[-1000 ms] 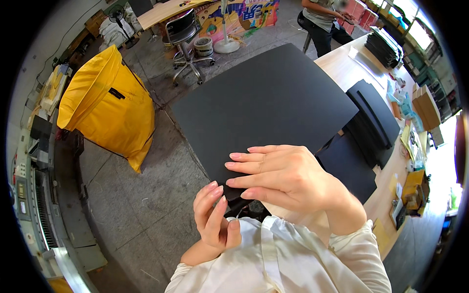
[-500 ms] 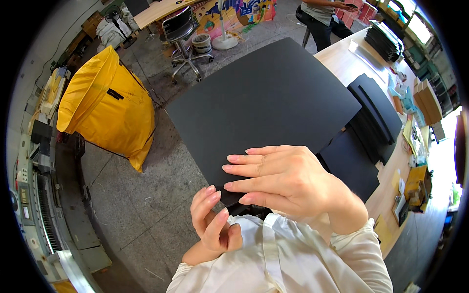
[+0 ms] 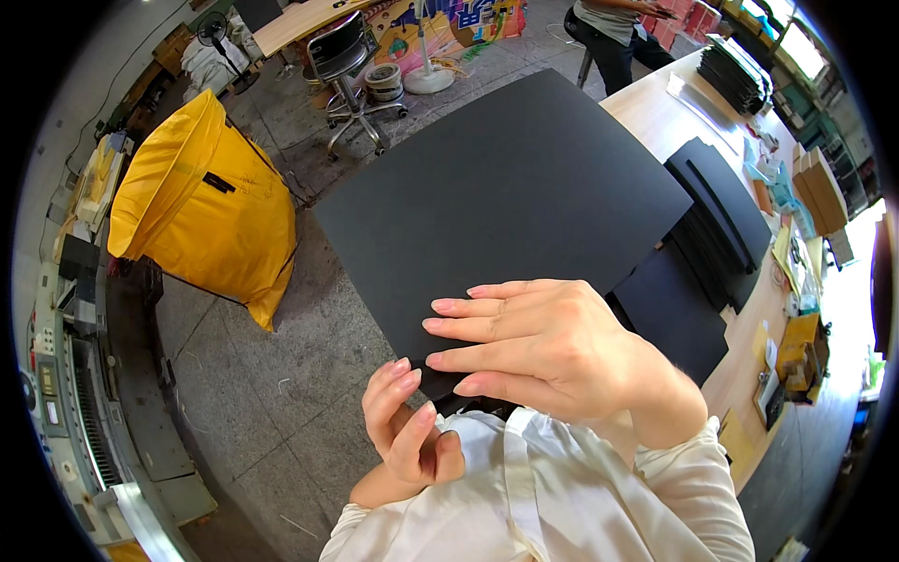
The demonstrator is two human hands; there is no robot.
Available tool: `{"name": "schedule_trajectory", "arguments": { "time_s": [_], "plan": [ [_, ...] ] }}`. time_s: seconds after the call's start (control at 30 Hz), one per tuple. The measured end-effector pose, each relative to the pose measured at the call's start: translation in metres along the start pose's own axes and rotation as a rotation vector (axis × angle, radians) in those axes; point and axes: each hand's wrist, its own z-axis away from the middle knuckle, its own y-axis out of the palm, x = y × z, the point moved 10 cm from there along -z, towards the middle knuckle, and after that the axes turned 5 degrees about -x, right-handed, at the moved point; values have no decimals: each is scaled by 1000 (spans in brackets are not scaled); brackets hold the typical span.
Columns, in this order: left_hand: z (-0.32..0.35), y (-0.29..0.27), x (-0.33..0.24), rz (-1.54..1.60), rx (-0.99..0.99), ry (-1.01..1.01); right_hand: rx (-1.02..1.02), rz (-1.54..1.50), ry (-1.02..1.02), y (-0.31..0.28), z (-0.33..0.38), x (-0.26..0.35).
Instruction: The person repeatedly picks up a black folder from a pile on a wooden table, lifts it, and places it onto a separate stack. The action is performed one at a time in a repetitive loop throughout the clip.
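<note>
A large black sheet [image 3: 510, 187] is held out flat over the grey floor, tilted a little, with one corner near my chest. My right hand [image 3: 548, 351] lies on that near corner with its fingers straight and close together on top; the thumb is hidden beneath. My left hand [image 3: 407, 431] is just below and to the left, fingers curled, their tips against the sheet's near edge. White sleeves cover both my arms.
A yellow bag bin [image 3: 211, 211] stands on the floor at left. A wooden table [image 3: 655, 112] on the right carries stacks of black sheets [image 3: 726, 201] and small boxes. An office chair [image 3: 346, 66], a fan stand [image 3: 428, 77] and a standing person [image 3: 613, 28] are beyond.
The sheet and both hands keep almost the same pose; the sheet has drifted slightly left in the view.
</note>
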Motion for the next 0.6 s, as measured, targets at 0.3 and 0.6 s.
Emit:
{"name": "schedule_trajectory", "arguments": {
  "time_s": [0.3,0.6],
  "plan": [
    [0,1,0,5,4,-6,-7,7,-3,-1,0,0],
    [2,1,0,21,-1,-28,-9,15,-2,-2,1,0]
  ]
}}
